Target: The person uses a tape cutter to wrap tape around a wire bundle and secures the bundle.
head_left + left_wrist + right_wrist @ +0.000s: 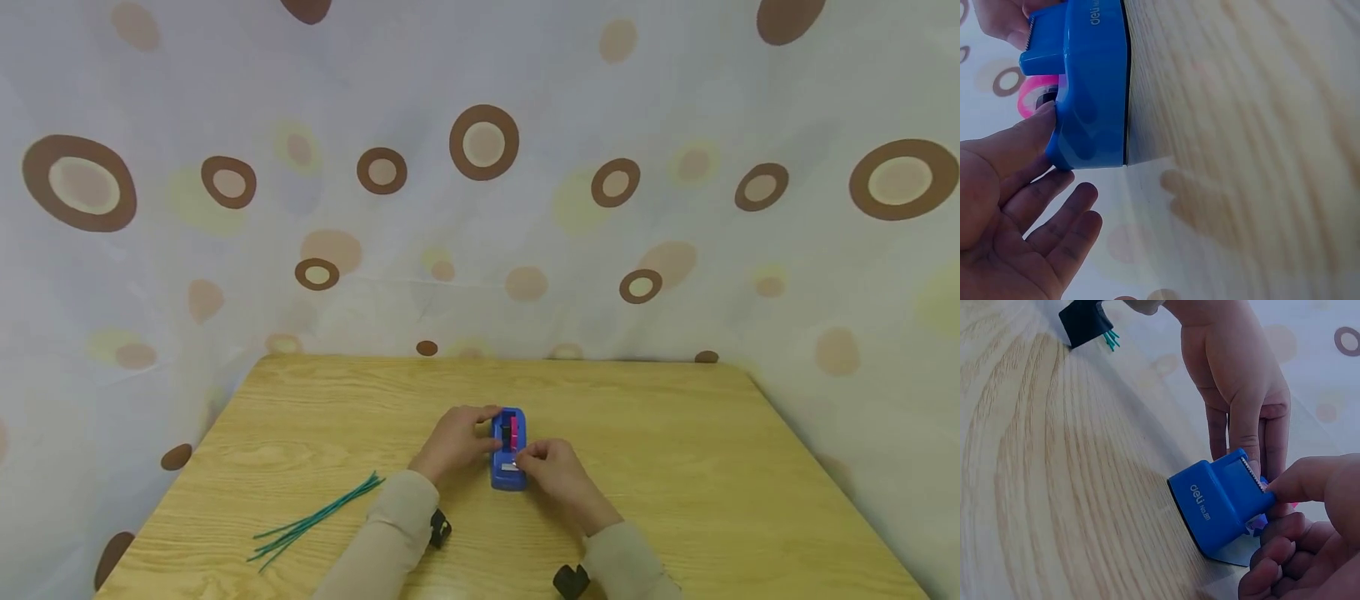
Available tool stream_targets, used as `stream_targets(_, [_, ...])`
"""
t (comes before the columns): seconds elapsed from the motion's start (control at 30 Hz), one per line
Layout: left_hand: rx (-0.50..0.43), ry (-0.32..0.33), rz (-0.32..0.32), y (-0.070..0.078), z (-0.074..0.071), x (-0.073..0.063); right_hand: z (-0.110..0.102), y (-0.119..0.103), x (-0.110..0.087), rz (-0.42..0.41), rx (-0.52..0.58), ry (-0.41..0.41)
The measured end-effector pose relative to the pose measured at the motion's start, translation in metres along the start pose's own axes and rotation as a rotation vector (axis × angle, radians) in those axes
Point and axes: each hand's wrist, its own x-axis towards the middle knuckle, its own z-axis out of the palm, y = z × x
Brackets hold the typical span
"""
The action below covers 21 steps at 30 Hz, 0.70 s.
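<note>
One blue tape dispenser stands, per head view, midway between the desk's side edges; long axis near-to-far, pink roll toward the far edge. Left wrist view: left hand grips the roll end; rigid plastic, probably light, best held by its sides. Right wrist view: right hand pinches beside the toothed cutter, apparently on tape, though fingertips hide it.

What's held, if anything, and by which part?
The left hand grips the blue tape dispenser by its tape-roll end; whether the right hand, at the cutter, pinches anything can't be told.
</note>
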Motion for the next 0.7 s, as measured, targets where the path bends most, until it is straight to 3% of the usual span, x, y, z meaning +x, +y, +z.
stream_targets(0.7, [-0.007,-0.017,-0.031,0.0017,-0.0006,0.0018,0.0042,-0.0031,-0.0068,0.068,0.190,0.042])
